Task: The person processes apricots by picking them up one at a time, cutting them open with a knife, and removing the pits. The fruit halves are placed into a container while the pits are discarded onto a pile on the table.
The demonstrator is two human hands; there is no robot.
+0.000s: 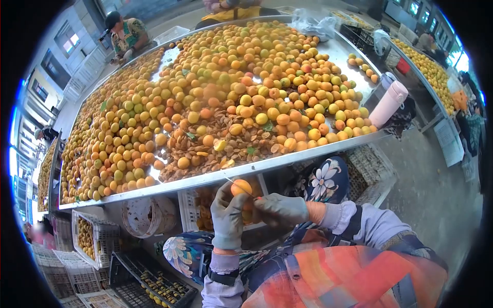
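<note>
My left hand, in a grey glove, is closed around an orange-yellow apricot just beyond the table's front edge. My right hand, also gloved, is closed beside the fruit on a thin tool that reaches across the apricot; its handle is mostly hidden by the fingers. Below both hands stands a white crate with orange fruit in it. On the metal table in front lie a large heap of apricots and a brown pile of what look like pits.
A pink bottle stands at the table's right corner, and a plastic bag lies at the far edge. A bucket and crates stand lower left. A person is at the far left side.
</note>
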